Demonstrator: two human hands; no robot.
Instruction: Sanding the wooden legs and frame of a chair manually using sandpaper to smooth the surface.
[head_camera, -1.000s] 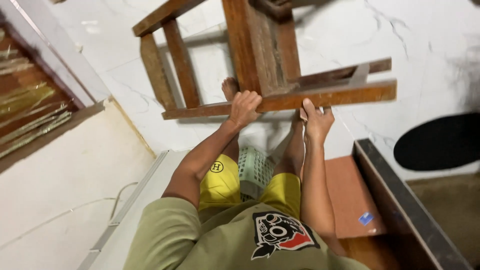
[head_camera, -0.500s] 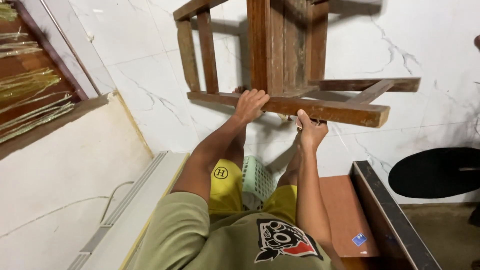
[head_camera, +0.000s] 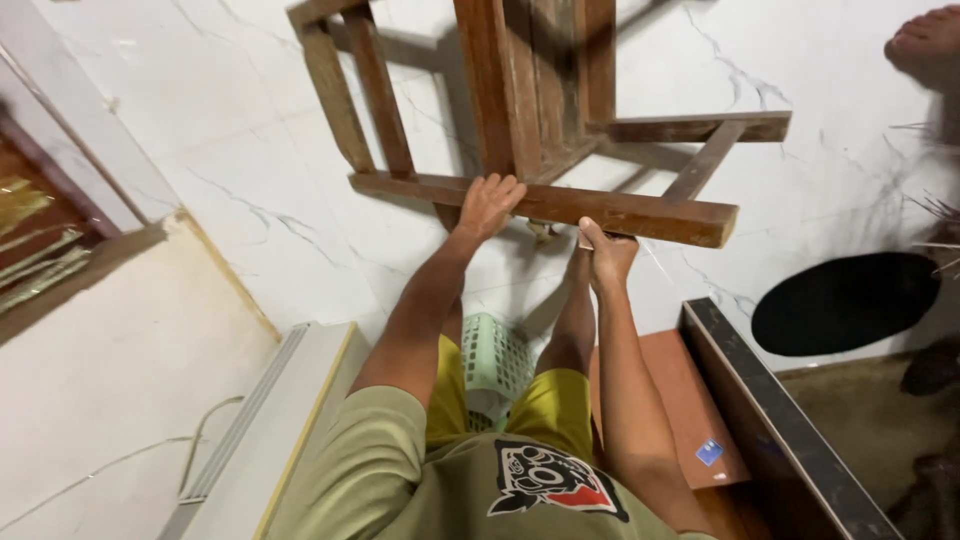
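Wooden chair (head_camera: 540, 110), probably heavy and stiff; left hand (head_camera: 487, 205) and right hand (head_camera: 605, 255) clench its rail (head_camera: 560, 205), legs beyond.

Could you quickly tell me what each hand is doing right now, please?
Left hand: closed over the near rail of the wooden chair.
Right hand: closed on the same rail from below.

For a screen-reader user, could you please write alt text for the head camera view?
Seen from above, a seated person grips one rail of a worn wooden chair frame with the left hand and right hand, over a white marble-patterned floor. A pale green plastic basket sits between their legs.
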